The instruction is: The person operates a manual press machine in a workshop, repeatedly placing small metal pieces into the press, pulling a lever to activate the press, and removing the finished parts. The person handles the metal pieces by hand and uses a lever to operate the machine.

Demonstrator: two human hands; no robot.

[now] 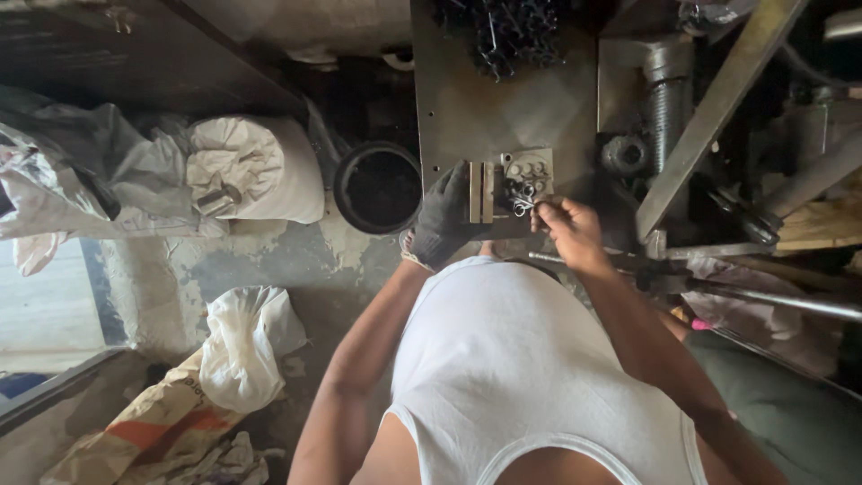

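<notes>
White sleeveless shirt (530, 359), ours, fills the lower middle of the view; both our arms run up from it toward the steel work plate (476, 108) at 12 o'clock.

Left hand (446, 220), in a dark work glove: fingers curled around the near side of a small metal block fixture (485, 190), touching it and steadying it.

Right hand (567, 229), bare: fingertips pinched together on a bent wire piece (523, 205), held at the fixture's holed face (528, 171), just at 3 o'clock of the block. We cannot tell whether the wire is seated in a hole or only resting against it.

Heap of dark wire parts (507, 31) at the far edge of the plate, 12 o'clock. Whether these are finished or waiting we cannot tell, so we judge only that one piece is in hand and the work is mid-cycle, with many pieces of the same sort near.

Black round bucket (379, 187) at 10 o'clock of the fixture, on the floor, contents dark and unreadable.

White filled sack (256, 166) at 9 o'clock, a second tied white bag (247, 346) at 7 o'clock, crumpled plastic beyond.

Corrugated metal pipe (666, 99) and slanted steel bar (718, 103) at 2 o'clock; long metal rod (763, 296) at 4 o'clock.
</notes>
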